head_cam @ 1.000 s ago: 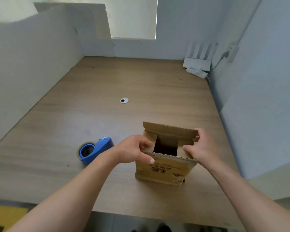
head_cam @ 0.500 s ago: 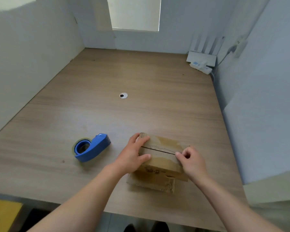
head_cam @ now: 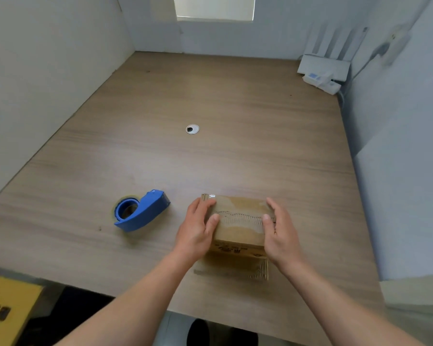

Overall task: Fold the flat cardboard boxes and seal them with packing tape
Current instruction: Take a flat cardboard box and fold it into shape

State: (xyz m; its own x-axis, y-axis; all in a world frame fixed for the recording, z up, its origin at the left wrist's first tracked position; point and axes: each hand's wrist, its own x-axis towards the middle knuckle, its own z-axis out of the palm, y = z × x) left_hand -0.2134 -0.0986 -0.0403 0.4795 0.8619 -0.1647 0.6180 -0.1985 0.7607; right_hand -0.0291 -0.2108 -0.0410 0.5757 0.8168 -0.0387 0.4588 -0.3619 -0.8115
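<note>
A small brown cardboard box (head_cam: 239,224) stands near the front edge of the wooden table (head_cam: 210,151), its top flaps folded down and meeting in a seam across the middle. My left hand (head_cam: 198,228) presses on the box's left side, thumb lying on the top flap. My right hand (head_cam: 280,233) presses on the right side, thumb on the seam. A blue tape dispenser (head_cam: 141,211) with its roll lies on the table to the left of the box, apart from both hands.
A round cable grommet (head_cam: 192,129) sits mid-table. A white router (head_cam: 323,73) stands in the back right corner with a cable. White partition walls close the left, back and right. A yellow thing (head_cam: 5,310) lies below the table edge at left.
The box's top was open with flaps up; the flaps are now folded shut. Both hands moved from the flap edges to the box's two sides.
</note>
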